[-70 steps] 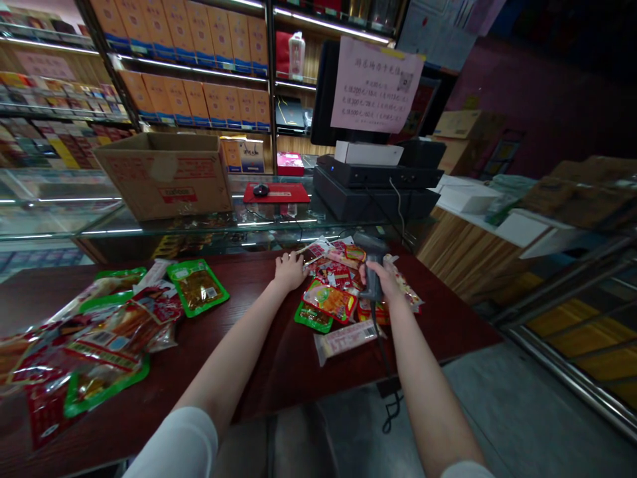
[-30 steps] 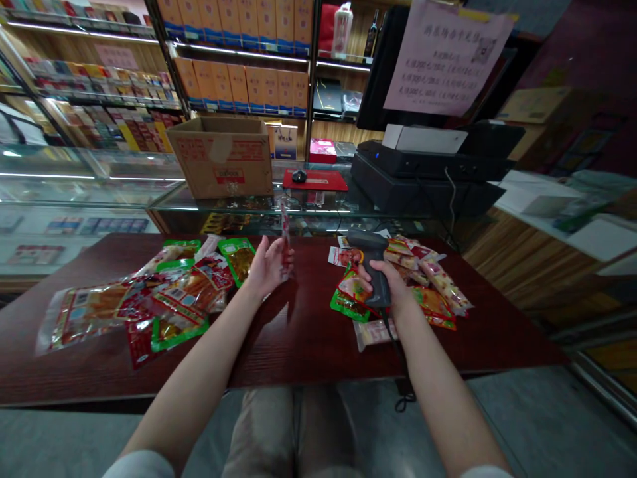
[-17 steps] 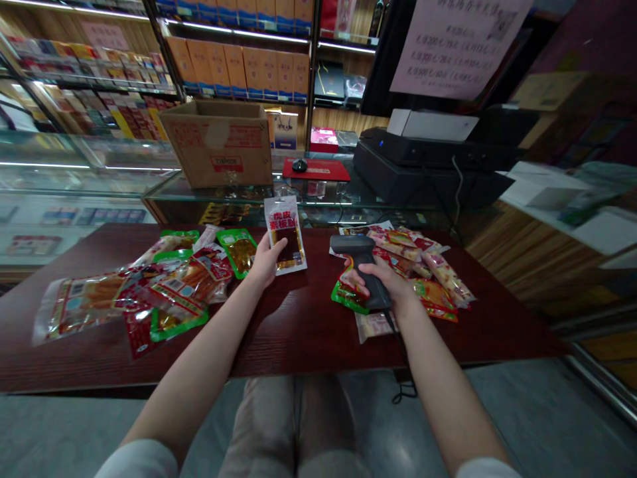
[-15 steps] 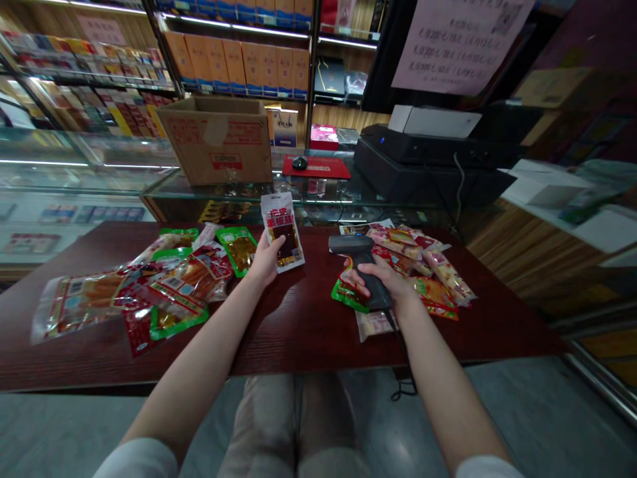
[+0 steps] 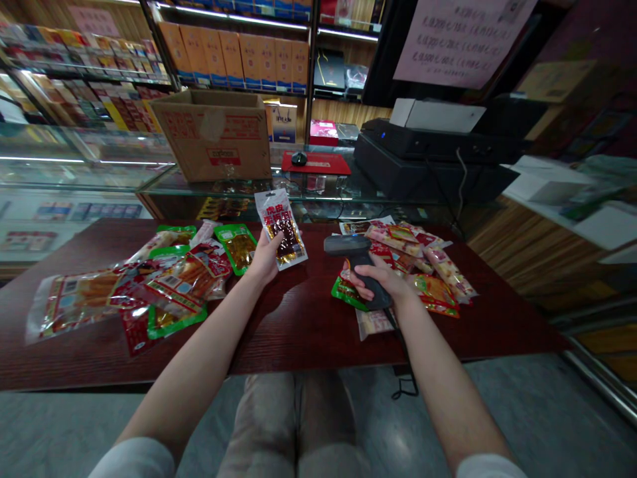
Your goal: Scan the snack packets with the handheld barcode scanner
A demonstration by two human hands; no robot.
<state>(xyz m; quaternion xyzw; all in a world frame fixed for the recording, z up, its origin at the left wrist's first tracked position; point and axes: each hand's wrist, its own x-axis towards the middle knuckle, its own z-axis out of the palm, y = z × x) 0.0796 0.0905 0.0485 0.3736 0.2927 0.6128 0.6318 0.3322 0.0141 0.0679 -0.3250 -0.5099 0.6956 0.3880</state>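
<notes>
Gripping a packet [image 5: 279, 218] near the surface's [image 5: 293, 325] far edge, the left hand [image 5: 265, 261] holds its long axis slanted, top leaning left; the right hand [image 5: 388, 277] clasps a scanner [image 5: 354, 246], nose pointing left.

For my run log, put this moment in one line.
left hand: holds snack packet | right hand: grips barcode scanner | packet and scanner: apart | table: left snack pile, right snack pile

Lit shelves [image 5: 233, 18], glass counter [image 5: 318, 196], gray floor [image 5: 393, 431], dim purplish wall [image 5: 592, 40]
</notes>
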